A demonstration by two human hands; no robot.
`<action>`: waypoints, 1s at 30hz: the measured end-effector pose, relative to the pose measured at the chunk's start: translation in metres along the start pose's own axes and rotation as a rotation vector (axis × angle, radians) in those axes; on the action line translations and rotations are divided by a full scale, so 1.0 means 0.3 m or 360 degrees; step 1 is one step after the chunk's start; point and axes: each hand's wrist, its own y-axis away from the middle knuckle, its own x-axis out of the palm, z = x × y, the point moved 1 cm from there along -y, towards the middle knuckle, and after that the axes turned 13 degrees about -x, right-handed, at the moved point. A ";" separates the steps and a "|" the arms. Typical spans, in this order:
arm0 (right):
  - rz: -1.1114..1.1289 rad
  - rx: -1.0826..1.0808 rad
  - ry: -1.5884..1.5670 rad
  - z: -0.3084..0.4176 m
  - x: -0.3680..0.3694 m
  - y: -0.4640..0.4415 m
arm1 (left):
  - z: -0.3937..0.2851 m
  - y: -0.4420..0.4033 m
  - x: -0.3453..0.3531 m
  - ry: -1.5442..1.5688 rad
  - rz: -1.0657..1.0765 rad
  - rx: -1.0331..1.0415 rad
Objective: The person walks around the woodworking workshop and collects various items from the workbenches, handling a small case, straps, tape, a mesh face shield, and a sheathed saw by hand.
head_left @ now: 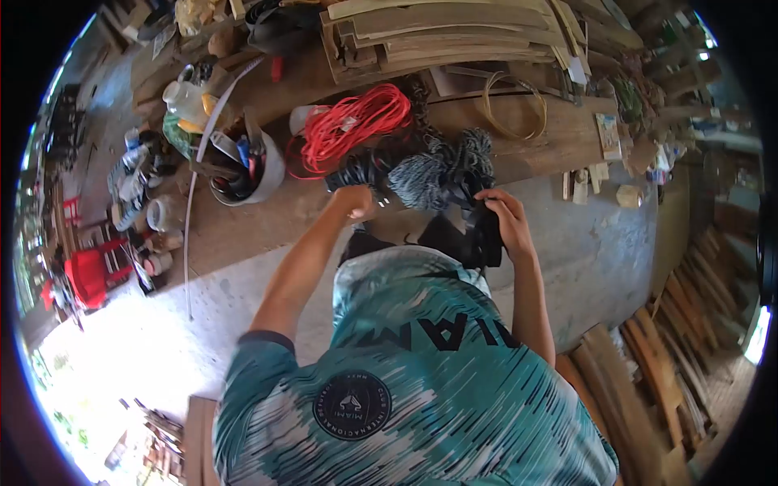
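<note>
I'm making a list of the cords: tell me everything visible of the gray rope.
The gray rope looks soft, mottled light and dark, its many strands bunched into loose loops. It lies near the front edge of the wooden bench, between the left hand and the right hand. Dark material meets its lower right; I can't tell whether either hand touches it.

Two bare hands: one left hand (355, 201), one right hand (508, 219). One coil of red cord (352, 121), one white bucket (272, 180), one loop of yellowish cord (486, 101), one translucent plastic jug (183, 100). Grey rope (421, 174) bundles and stacked wooden boards (454, 36) overlap, uncountable.
</note>
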 end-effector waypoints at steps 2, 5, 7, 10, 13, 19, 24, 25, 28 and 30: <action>0.0117 -0.0120 0.0028 -0.037 -0.074 -0.085 | -0.069 0.043 -0.001 0.1229 0.0561 0.0418; 0.0177 -0.0080 0.0023 -0.085 -0.231 -0.186 | -0.150 -0.060 0.052 0.0620 0.0041 0.0157; 0.0189 -0.0095 0.0013 -0.130 -0.339 -0.238 | -0.187 -0.076 0.061 0.1322 0.0378 0.0620; 0.0066 0.0023 0.0013 -0.191 -0.449 -0.317 | -0.266 -0.084 0.098 0.1867 -0.0420 0.0912; 0.0016 0.0116 -0.0105 -0.280 -0.520 -0.400 | -0.392 0.011 0.162 0.2196 -0.0177 0.1170; 0.0007 0.0128 -0.0247 -0.420 -0.506 -0.532 | -0.551 0.212 0.319 0.2336 0.0078 0.1632; 0.0147 0.0163 -0.0266 -0.511 -0.403 -0.679 | -0.590 0.287 0.389 0.2303 -0.0203 0.1696; 0.0190 0.0148 -0.0253 -0.528 -0.380 -0.706 | -0.593 0.292 0.405 0.2269 -0.0412 0.1632; 0.0265 0.0086 -0.0181 -0.544 -0.304 -0.791 | -0.595 0.330 0.460 0.1767 -0.1488 0.1299; 0.0263 -0.0031 -0.0026 -0.546 -0.256 -0.858 | -0.600 0.368 0.484 0.0934 -0.2260 0.1021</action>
